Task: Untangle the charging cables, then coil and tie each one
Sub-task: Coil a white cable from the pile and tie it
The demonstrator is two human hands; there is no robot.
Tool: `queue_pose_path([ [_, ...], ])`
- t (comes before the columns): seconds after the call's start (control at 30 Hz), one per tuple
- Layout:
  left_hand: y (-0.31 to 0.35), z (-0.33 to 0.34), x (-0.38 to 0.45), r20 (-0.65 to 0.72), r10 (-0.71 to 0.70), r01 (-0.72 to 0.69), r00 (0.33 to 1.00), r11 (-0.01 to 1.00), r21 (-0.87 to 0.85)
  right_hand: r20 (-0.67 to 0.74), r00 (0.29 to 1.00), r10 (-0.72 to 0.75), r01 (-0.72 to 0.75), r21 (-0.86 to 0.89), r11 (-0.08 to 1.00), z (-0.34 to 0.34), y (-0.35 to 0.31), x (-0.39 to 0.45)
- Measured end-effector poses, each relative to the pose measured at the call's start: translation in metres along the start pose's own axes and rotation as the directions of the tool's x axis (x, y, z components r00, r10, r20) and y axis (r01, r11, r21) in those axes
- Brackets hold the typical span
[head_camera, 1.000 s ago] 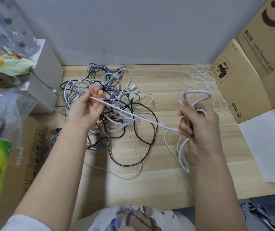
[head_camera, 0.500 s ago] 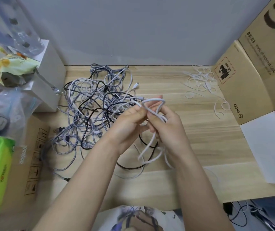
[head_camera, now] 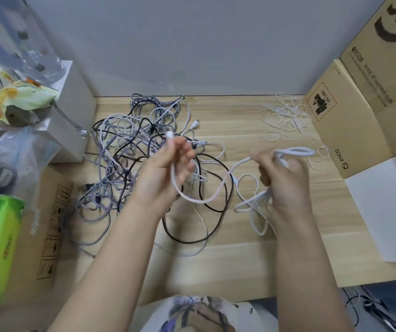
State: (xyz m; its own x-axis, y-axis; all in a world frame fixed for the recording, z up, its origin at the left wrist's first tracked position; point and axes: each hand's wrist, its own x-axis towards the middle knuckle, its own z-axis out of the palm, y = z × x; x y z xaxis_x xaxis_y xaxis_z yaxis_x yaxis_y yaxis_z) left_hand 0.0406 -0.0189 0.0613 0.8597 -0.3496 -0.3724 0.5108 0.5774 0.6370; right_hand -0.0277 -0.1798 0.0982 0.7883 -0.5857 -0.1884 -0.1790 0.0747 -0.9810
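I note the hands have parted since half a second ago: left hand (head_camera: 168, 164) pinches the white cable (head_camera: 199, 200) end, right hand (head_camera: 280, 173) grips its coil right of the tangle (head_camera: 132, 149). Coiling continues.

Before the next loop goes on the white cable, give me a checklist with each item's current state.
1. Free end in left hand: ok, the plug sticks up above the fingers.
2. Loops gathered in right hand: ok, the grip is closed round the white cable.
3. Slack between hands: ok, it sags in an open curve.
4. Cable clear of the pile: cannot tell, it crosses over a black cable.
5. Ties available: ok, heaped by the box.
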Motion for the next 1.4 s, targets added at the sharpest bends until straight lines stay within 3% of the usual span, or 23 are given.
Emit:
queue_pose_path([
  [0.1, -0.027, 0.024, -0.012, 0.114, 0.004, -0.035, 0.993, 0.962, 0.271, 0.138, 0.990, -0.007, 0.006, 0.008, 1.000, 0.011, 0.008, -0.009],
  [0.17, -0.041, 0.038, -0.018, 0.170, -0.004, -0.039, 0.985, 0.967, 0.252, 0.229, 0.973, -0.010, -0.003, 0.055, 0.998, 0.015, 0.016, -0.016],
  [0.33, -0.059, 0.046, -0.024, 0.268, -0.032, -0.006, 0.963, 0.990, 0.142, 0.267, 0.961, 0.077, -0.109, 0.110, 0.988, 0.007, 0.034, -0.017],
  [0.43, -0.071, 0.042, -0.023, 0.290, -0.053, -0.005, 0.956, 0.980, 0.197, 0.206, 0.978, 0.039, -0.032, -0.037, 0.999, 0.002, 0.045, -0.017],
  [0.5, -0.078, 0.034, -0.023, 0.277, -0.049, -0.048, 0.960, 0.942, 0.333, 0.098, 0.995, 0.032, -0.021, -0.103, 0.994, -0.002, 0.055, -0.014],
  [0.53, -0.083, 0.027, -0.022, 0.291, -0.033, -0.111, 0.956, 0.878, 0.466, 0.038, 0.999, 0.023, -0.019, -0.096, 0.995, -0.006, 0.060, -0.009],
  [0.57, -0.089, 0.016, -0.021, 0.321, -0.017, -0.199, 0.947, 0.753, 0.627, -0.035, 0.999, 0.027, -0.028, -0.055, 0.998, -0.010, 0.066, -0.003],
  [0.6, -0.095, 0.002, -0.021, 0.359, -0.006, -0.299, 0.933, 0.539, 0.787, -0.122, 0.991, 0.059, -0.059, 0.007, 0.998, -0.016, 0.073, 0.005],
  [0.63, -0.102, -0.017, -0.022, 0.382, -0.008, -0.368, 0.924, 0.252, 0.895, -0.210, 0.971, 0.118, -0.104, 0.074, 0.992, -0.022, 0.082, 0.015],
  [0.67, -0.107, -0.037, -0.024, 0.405, -0.020, -0.406, 0.914, -0.032, 0.913, -0.283, 0.941, 0.185, -0.152, 0.136, 0.979, -0.028, 0.090, 0.023],
  [0.7, -0.110, -0.056, -0.029, 0.439, -0.043, -0.436, 0.897, -0.243, 0.867, -0.328, 0.912, 0.246, -0.194, 0.184, 0.964, -0.034, 0.099, 0.030],
  [0.77, -0.114, -0.094, -0.035, 0.478, -0.184, -0.508, 0.859, -0.424, 0.750, -0.353, 0.873, 0.336, -0.281, 0.199, 0.939, -0.037, 0.117, 0.043],
  [0.87, -0.110, -0.147, -0.037, 0.510, -0.333, -0.607, 0.793, -0.497, 0.620, -0.377, 0.829, 0.414, -0.388, 0.146, 0.910, -0.031, 0.133, 0.049],
  [0.97, -0.104, -0.169, -0.019, 0.525, -0.326, -0.603, 0.786, -0.591, 0.536, -0.375, 0.823, 0.426, -0.424, 0.092, 0.901, -0.024, 0.143, 0.052],
  [1.07, -0.101, -0.157, 0.013, 0.486, -0.214, -0.501, 0.848, -0.622, 0.601, -0.366, 0.823, 0.434, -0.449, 0.048, 0.892, -0.021, 0.150, 0.060],
  [1.2, -0.103, -0.128, 0.054, 0.317, -0.061, -0.286, 0.946, -0.615, 0.735, -0.356, 0.820, 0.447, -0.471, 0.022, 0.882, -0.021, 0.151, 0.065],
  [1.4, -0.102, -0.089, 0.117, 0.142, 0.082, -0.072, 0.986, -0.558, 0.826, -0.307, 0.813, 0.495, -0.514, 0.021, 0.857, -0.013, 0.153, 0.065],
])
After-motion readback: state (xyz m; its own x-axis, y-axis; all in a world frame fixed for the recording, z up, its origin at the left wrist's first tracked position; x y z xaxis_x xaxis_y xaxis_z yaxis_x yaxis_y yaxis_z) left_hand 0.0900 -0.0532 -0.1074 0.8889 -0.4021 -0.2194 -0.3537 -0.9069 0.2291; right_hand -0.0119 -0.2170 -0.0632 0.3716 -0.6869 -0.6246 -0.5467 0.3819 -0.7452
